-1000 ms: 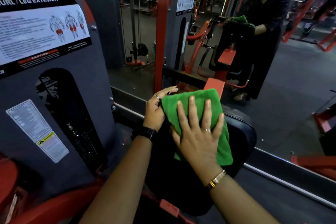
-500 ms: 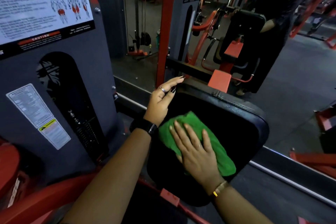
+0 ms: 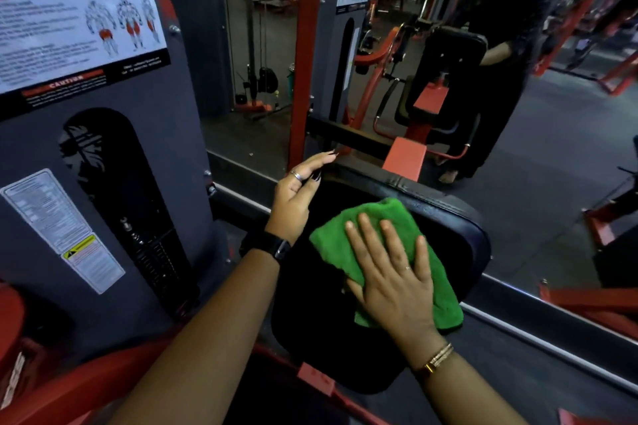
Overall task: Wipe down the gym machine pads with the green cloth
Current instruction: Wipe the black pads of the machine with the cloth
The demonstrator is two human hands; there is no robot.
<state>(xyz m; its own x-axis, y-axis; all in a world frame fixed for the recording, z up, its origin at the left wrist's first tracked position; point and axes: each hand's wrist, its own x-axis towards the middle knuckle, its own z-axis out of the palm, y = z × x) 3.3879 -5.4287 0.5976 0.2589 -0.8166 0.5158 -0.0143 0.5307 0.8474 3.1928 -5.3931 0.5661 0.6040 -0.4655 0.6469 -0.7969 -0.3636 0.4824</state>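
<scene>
One green cloth (image 3: 383, 259) lies folded on the black pad (image 3: 459, 235) of the gym machine. It sits on the right half of the pad, and its far corner comes close to the pad's top edge. Its near right corner reaches the pad's right edge. The right hand (image 3: 393, 279) lies flat on the cloth with fingers spread wide, pressing down, not pinching it. The left half of the pad is bare, so there is room to slide that way, and there is bare pad below the cloth too. The left hand (image 3: 297, 190) is open and holds nothing. It rests at the pad's top left corner, fingers reaching along the top edge. A black watch (image 3: 272, 247) is on that wrist. Left of the pad stands the grey weight cover (image 3: 114, 134) with its white sticker (image 3: 79, 31). Past the top edge is a mirror (image 3: 518, 114).
</scene>
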